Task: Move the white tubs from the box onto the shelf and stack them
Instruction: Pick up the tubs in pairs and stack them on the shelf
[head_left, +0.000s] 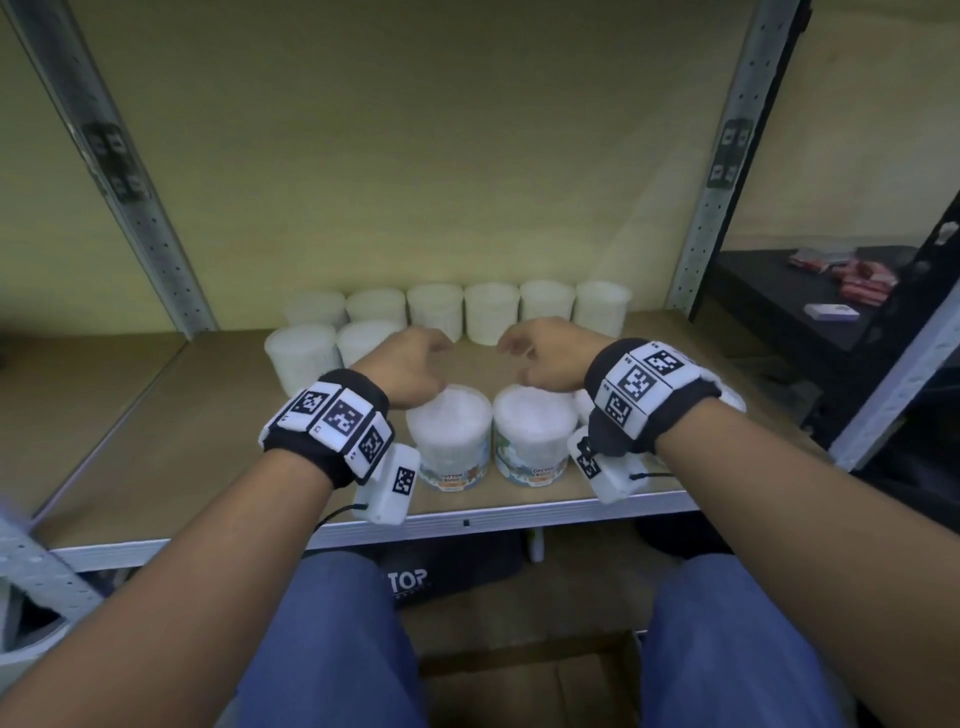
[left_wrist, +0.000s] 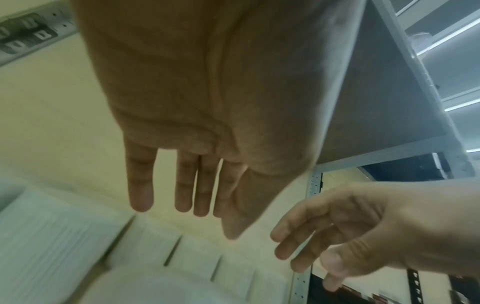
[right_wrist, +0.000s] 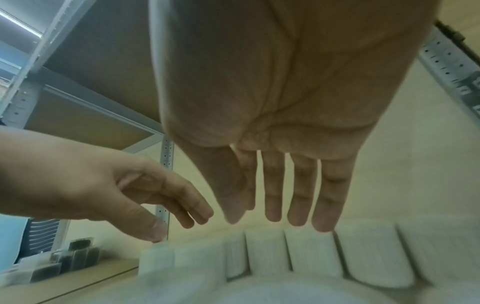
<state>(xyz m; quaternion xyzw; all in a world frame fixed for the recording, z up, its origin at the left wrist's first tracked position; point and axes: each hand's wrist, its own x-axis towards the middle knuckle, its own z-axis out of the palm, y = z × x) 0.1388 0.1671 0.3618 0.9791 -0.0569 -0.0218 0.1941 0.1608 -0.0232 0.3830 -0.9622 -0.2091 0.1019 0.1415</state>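
Several white tubs stand on the wooden shelf (head_left: 166, 447): a back row (head_left: 491, 312) along the wall, two more at the left (head_left: 301, 356), and two labelled tubs (head_left: 451, 436) (head_left: 535, 434) near the front edge. My left hand (head_left: 415, 366) hovers above the left front tub, fingers relaxed, holding nothing. My right hand (head_left: 540, 358) hovers above the right front tub, also empty. In the left wrist view the left hand (left_wrist: 182, 185) shows straight fingers; the right hand (right_wrist: 285, 195) looks the same in its own view. A cardboard box (head_left: 524, 680) lies below, between my knees.
Metal shelf uprights (head_left: 130, 171) (head_left: 727, 171) frame the bay, and the shelf above limits headroom. A black table (head_left: 810, 306) with red packets stands at the right. A dark bag (head_left: 447, 571) sits under the shelf. Bare shelf surface lies left of the tubs.
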